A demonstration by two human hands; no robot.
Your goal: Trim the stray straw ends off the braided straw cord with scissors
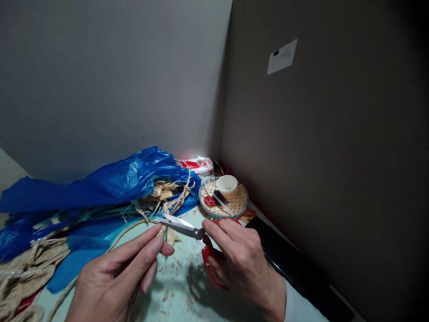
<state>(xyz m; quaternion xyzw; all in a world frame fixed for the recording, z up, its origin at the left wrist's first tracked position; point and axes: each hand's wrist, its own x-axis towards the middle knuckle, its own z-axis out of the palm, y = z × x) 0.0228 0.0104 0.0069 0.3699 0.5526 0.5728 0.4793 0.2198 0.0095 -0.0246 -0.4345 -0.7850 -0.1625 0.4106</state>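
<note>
Red-handled scissors (187, 229) are in my right hand (239, 255), its fingers through the loops and the blades parted a little. Their tips point left, at a pale twisted cord of dried fibre (163, 230). Pinched between thumb and fingers, the cord is held by my left hand (124, 273). The blades lie right at the cord just above my left fingertips; I cannot tell whether they touch it. Part of the cord is hidden behind my left hand.
A blue plastic bag (110, 179) with dried fibre strips (164, 190) lies at the back left. Coiled cord (30, 273) is at the left edge. A woven basket (241, 208) holds a white cup (227, 185). Scraps litter the pale table (177, 277); a black flat object (295, 264) lies right.
</note>
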